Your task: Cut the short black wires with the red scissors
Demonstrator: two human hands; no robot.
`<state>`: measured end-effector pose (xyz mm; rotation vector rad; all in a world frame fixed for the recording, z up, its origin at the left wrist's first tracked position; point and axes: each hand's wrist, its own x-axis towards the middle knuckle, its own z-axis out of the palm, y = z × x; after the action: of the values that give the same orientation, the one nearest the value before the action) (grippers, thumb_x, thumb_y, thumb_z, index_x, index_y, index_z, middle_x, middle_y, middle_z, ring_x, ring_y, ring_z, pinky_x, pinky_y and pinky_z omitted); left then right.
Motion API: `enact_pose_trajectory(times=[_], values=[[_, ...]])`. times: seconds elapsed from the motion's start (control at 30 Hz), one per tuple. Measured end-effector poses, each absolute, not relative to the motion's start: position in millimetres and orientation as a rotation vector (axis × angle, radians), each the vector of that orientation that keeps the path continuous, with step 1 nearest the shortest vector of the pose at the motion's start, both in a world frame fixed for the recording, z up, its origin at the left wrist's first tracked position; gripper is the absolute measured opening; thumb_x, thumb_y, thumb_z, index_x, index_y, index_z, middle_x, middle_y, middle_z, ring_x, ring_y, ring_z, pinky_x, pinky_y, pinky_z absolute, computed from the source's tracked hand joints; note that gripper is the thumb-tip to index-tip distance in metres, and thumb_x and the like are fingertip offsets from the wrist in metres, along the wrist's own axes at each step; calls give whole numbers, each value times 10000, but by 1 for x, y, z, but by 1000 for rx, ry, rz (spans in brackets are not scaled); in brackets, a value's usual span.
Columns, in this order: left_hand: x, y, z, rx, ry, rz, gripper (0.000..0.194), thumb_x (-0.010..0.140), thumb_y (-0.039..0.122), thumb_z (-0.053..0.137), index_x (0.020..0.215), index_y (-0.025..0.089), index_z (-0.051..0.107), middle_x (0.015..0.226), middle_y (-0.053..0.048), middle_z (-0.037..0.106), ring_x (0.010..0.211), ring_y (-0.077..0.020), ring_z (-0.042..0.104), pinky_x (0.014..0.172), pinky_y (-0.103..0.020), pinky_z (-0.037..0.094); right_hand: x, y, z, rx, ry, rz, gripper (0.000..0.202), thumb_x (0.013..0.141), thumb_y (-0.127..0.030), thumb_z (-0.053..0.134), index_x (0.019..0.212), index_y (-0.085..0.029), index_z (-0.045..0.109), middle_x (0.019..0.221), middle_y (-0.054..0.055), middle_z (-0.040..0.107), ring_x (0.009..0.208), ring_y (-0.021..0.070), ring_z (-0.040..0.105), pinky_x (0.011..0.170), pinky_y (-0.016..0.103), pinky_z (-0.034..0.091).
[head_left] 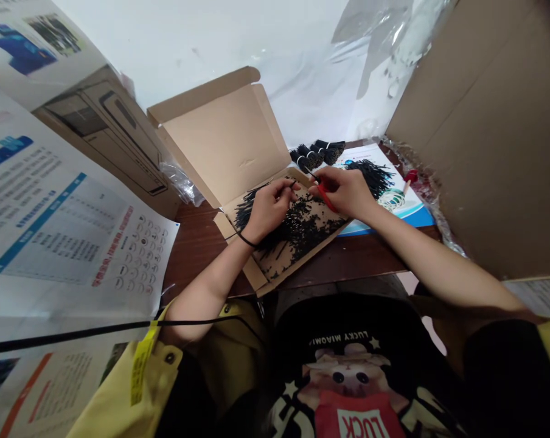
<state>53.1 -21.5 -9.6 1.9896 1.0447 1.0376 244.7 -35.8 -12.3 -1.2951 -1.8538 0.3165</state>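
Left hand pinches bundle of thin black strands over open cardboard box. Right hand closed around red scissors, blades meeting strand tips between hands. Keep your cut above box so black trimmings land inside. Hold strands taut and level; grip bundle close to the cut. Tied black bundles lie beyond, well apart.

An open box sits mid-table, strands lying in it. Both hands, left and right, meet over it. Bundles lie just behind. A big carton stands right, printed sheets left.
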Motion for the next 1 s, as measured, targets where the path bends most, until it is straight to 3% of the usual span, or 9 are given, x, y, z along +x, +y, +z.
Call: enact_pose_trajectory(times=[0.23, 0.4, 0.53, 1.0], values=[[54, -26, -5, 2111, 1077, 1080, 261, 911, 376, 481, 879, 196, 667, 687, -6, 629, 630, -106, 541, 615, -242, 422, 242, -39, -14, -1296, -1886, 299, 267, 767, -458, 618, 873, -229, 704, 579, -21, 529, 544, 104, 422, 538, 261, 329], [54, -25, -7, 2072, 1045, 1102, 225, 910, 344, 486, 949, 192, 648, 695, 2, 623, 605, -92, 538, 599, -226, 424, 242, -40, -14, -1295, -1892, 261, 309, 767, -466, 615, 941, -230, 709, 612, -11, 560, 565, 112, 451, 567, 267, 348], [54, -25, -7, 2093, 1037, 1134, 204, 899, 337, 507, 914, 188, 646, 804, -14, 659, 666, -94, 564, 651, -230, 446, 241, -40, -15, -1254, -1921, 239, 303, 768, -435, 620, 965, -217, 698, 641, -1, 579, 588, 122, 469, 601, 277, 356], [54, -27, -5, 2145, 1095, 1123, 235, 888, 367, 519, 865, 184, 663, 787, -15, 677, 703, -115, 575, 669, -241, 437, 238, -41, -18, -1262, -1945, 237, 295, 758, -421, 627, 940, -205, 710, 622, -6, 585, 570, 114, 459, 586, 266, 333]])
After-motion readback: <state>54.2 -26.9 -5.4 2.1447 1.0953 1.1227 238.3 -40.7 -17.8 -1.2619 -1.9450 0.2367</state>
